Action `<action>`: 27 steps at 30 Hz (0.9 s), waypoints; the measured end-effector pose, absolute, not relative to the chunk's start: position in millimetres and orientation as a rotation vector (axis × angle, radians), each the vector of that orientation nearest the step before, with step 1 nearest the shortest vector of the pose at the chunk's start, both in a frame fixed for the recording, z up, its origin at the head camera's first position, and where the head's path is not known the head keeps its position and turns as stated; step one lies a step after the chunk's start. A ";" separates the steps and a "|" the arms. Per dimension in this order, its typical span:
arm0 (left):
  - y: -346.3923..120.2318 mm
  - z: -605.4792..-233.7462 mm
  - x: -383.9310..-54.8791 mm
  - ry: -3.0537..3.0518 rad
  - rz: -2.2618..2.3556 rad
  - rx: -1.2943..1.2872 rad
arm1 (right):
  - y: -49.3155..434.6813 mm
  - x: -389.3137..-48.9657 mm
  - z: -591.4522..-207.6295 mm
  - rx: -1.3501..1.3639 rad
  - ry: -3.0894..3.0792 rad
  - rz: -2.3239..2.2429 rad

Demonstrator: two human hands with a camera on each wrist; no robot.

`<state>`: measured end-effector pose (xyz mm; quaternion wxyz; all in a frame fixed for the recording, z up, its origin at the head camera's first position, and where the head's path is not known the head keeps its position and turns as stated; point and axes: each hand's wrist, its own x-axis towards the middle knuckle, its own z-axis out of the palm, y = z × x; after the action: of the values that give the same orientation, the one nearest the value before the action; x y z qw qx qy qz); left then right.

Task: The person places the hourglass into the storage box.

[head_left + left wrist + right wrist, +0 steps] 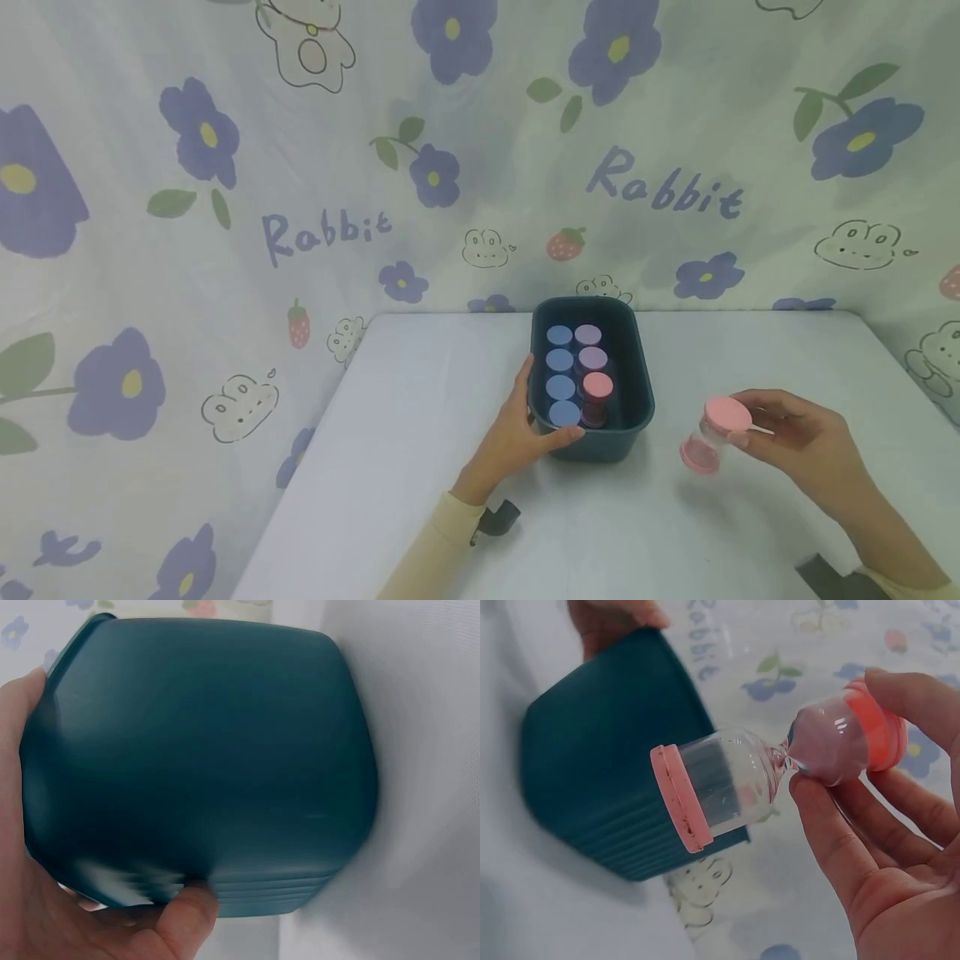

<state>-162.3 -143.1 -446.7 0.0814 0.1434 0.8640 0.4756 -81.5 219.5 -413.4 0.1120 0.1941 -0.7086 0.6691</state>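
Observation:
My left hand point(513, 437) grips the near left corner of a dark teal plastic bin point(600, 448) on the white table, thumb across the front rim and fingers along the side. In the left wrist view, the bin's wall point(202, 750) fills most of the picture. Inside stand several blue-capped timers point(560, 361) in a left row. Beside them are two purple-capped ones point(591, 359) and a pink-capped one point(597, 386). To the bin's right, my right hand point(806, 437) pinches a pink-capped hourglass point(727, 784) by one end, tilted above the table. Pinkish sand shows in the bulb nearer the fingers.
Behind the table point(420, 392) hangs a pale curtain point(510, 192) printed with flowers and rabbits, close behind the bin's far end. Dark straps point(498, 518) sit at both wrists. The bin's right side has bare floor inside.

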 end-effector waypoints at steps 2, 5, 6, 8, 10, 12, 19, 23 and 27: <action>-143.1 -446.1 -162.8 2.576 1.432 0.436 | 216.5 -85.0 -405.7 0.578 -2.042 1.973; -143.1 -445.9 -162.9 2.569 1.440 0.435 | 211.0 -89.5 -394.4 0.576 -2.010 1.966; -143.1 -446.2 -162.8 2.569 1.438 0.431 | 208.9 -90.8 -391.1 0.571 -2.001 1.965; -142.8 -446.9 -162.7 2.567 1.439 0.423 | 204.5 -93.5 -384.5 0.553 -1.987 1.966; -142.7 -447.7 -162.5 2.566 1.441 0.417 | 199.3 -96.1 -378.5 0.521 -1.997 1.950; -142.7 -449.3 -162.5 2.572 1.438 0.415 | 193.7 -98.6 -373.4 0.489 -2.008 1.946; -143.0 -451.9 -161.7 2.575 1.447 0.432 | 176.1 -106.4 -361.6 0.430 -2.052 1.923; -143.1 -450.6 -162.2 2.576 1.459 0.453 | 166.7 -112.8 -358.6 0.420 -2.093 1.877; -143.0 -451.2 -163.0 2.585 1.460 0.467 | 157.8 -119.0 -359.9 0.407 -2.137 1.853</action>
<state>-163.0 -143.0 -451.2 0.0681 0.1550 0.8582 0.4847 -119.0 157.8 -359.9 0.1416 0.1410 -0.7403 0.6420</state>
